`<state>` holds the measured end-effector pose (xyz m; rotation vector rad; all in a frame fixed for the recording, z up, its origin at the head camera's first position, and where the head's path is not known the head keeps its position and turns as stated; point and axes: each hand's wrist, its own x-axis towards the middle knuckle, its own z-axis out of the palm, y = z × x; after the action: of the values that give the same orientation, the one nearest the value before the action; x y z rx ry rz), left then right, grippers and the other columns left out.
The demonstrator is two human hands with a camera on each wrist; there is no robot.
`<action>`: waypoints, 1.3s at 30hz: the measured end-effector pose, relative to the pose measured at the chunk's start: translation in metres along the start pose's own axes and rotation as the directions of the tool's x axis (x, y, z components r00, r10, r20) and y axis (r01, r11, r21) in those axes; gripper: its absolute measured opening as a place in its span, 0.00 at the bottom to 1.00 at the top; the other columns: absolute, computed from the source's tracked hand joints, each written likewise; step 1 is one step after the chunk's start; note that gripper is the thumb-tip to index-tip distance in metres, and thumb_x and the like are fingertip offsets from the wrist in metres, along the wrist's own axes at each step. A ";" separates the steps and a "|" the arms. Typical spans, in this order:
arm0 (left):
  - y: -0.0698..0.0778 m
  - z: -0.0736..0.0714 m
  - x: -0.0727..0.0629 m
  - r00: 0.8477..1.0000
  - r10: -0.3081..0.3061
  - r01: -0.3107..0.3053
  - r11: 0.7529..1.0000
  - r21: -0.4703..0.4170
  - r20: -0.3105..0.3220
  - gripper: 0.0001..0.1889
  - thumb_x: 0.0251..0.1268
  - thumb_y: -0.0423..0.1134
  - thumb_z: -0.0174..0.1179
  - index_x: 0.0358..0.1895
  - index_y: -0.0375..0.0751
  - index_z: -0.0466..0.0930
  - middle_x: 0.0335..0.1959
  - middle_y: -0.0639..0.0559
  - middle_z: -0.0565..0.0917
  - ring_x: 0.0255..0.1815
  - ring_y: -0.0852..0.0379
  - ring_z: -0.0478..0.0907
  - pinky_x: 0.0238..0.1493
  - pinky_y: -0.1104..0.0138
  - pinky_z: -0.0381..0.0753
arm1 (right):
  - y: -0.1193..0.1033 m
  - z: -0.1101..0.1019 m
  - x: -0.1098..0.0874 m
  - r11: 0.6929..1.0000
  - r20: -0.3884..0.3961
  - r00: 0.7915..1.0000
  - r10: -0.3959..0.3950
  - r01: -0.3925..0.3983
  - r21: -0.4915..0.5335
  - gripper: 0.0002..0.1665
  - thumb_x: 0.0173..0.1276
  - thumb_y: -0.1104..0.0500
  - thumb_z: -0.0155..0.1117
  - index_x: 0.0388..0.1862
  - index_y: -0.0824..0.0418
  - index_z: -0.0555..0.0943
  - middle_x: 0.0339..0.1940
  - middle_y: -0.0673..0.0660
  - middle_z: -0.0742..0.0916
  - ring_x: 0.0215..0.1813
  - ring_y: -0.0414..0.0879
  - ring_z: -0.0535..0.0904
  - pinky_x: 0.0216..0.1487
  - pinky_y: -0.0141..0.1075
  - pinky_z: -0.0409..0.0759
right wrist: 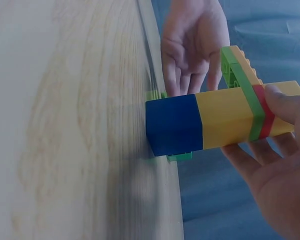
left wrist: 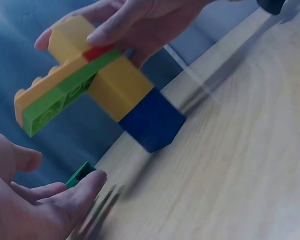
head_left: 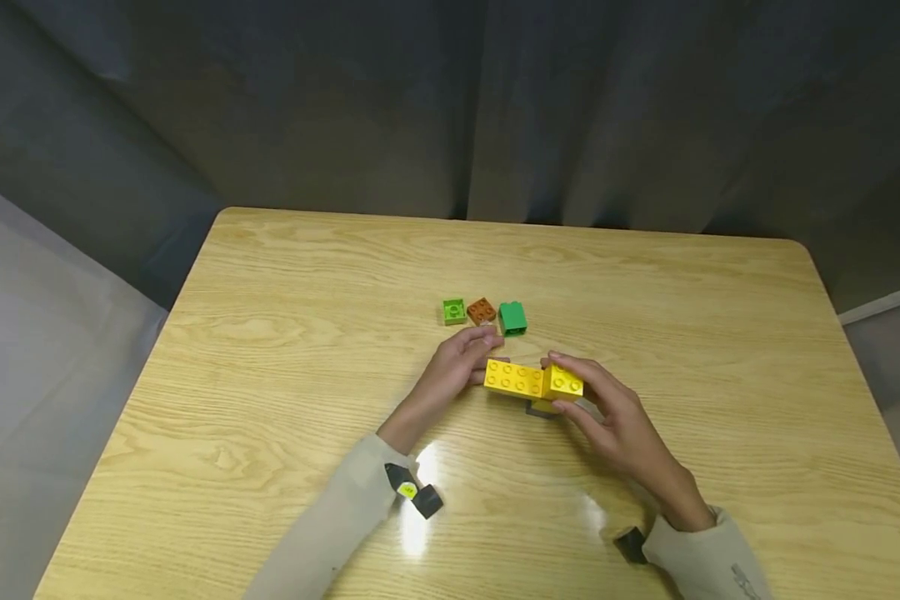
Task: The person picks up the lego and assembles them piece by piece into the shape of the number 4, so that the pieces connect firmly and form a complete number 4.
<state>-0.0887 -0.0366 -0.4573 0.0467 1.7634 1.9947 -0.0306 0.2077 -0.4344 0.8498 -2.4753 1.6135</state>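
My right hand (head_left: 621,419) grips a toy-brick build (head_left: 513,379) near its top, with thumb and fingers on opposite sides. From top to bottom it has a yellow block, a thin red layer, a light green layer, another yellow block (left wrist: 121,90) and a blue block (right wrist: 173,125) at the base. A long yellow plate over a light green one sticks out sideways towards my left hand (head_left: 450,365). That hand holds nothing; its fingers are loosely extended beside the arm's end. In the left wrist view the build leans, its blue base close over the table.
Just beyond my left fingertips lie a light green plate (head_left: 454,312), a brown plate (head_left: 481,311) and a green brick (head_left: 513,318), in a row on the wooden table (head_left: 270,358). A dark curtain (head_left: 420,108) hangs behind the table's far edge.
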 end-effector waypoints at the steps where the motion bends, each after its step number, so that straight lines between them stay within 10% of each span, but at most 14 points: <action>1: 0.001 -0.001 0.003 1.000 0.001 -0.001 1.000 -0.004 -0.004 0.27 0.87 0.44 0.47 0.78 0.32 0.62 0.72 0.38 0.74 0.65 0.42 0.79 0.58 0.62 0.84 | 0.000 0.000 0.000 1.000 0.001 1.000 0.004 -0.004 -0.002 0.42 0.62 0.84 0.67 0.74 0.66 0.71 0.66 0.66 0.80 0.70 0.38 0.74 0.66 0.31 0.76; 15: 0.009 -0.001 0.042 0.993 0.006 0.002 0.997 0.071 -0.116 0.33 0.75 0.32 0.63 0.80 0.38 0.63 0.68 0.37 0.73 0.56 0.41 0.84 0.55 0.63 0.86 | 0.007 -0.002 0.000 1.000 0.004 1.000 -0.016 0.016 0.015 0.41 0.62 0.85 0.65 0.74 0.69 0.71 0.67 0.67 0.80 0.70 0.38 0.74 0.66 0.30 0.76; 27: 0.013 0.003 0.057 0.983 0.084 -0.029 0.949 0.314 -0.165 0.32 0.64 0.31 0.74 0.71 0.39 0.76 0.46 0.41 0.83 0.38 0.51 0.87 0.40 0.67 0.89 | 0.007 -0.003 0.000 1.000 0.005 1.000 -0.003 0.003 0.001 0.41 0.63 0.85 0.65 0.74 0.68 0.70 0.68 0.66 0.79 0.71 0.38 0.73 0.66 0.29 0.75; 39: 0.013 0.003 0.064 0.977 0.133 -0.036 0.874 0.484 -0.166 0.24 0.59 0.37 0.78 0.58 0.40 0.83 0.49 0.45 0.85 0.49 0.53 0.81 0.51 0.64 0.83 | 0.005 -0.003 0.000 1.000 0.011 1.000 -0.017 0.017 0.008 0.41 0.63 0.85 0.64 0.74 0.68 0.70 0.68 0.66 0.79 0.71 0.38 0.73 0.66 0.29 0.75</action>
<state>-0.1482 -0.0109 -0.4618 0.0935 2.3882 1.6106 -0.0340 0.2115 -0.4378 0.8801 -2.4638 1.6191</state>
